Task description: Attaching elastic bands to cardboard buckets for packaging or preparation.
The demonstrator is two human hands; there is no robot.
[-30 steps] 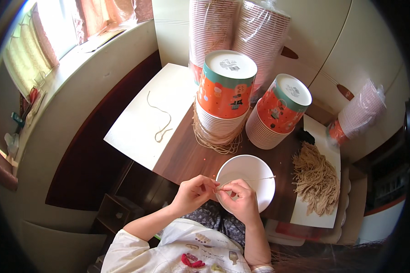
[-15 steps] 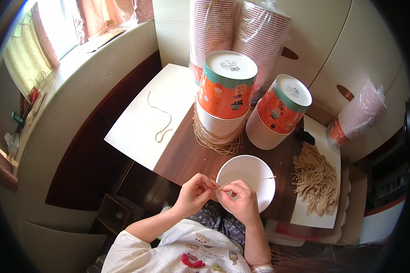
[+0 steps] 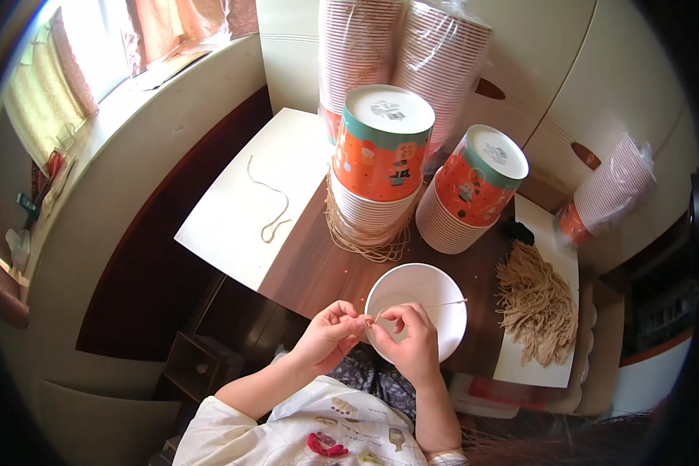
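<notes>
Near the front edge of a brown table [image 3: 303,272], I see the left hand [image 3: 330,338] pinch tan cord [image 3: 447,304] at a white bucket's rim; whether the right hand [image 3: 409,342], fingertips just beside, is clamped too, I cannot tell. The cord spans the bucket [image 3: 439,342]; bare tabletop lies left, upturned cup stacks [image 3: 384,171] behind, a fringed bundle [image 3: 537,303] right.

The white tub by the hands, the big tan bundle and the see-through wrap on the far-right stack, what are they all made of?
White tub: probably coated paper or plastic, smooth and slightly shiny inside.
Tan bundle: looks like dull, twisted fibre cord, maybe cotton or jute, with many loose strands.
Wrap: likely thin, glossy plastic; it's clear and crinkled.
</notes>
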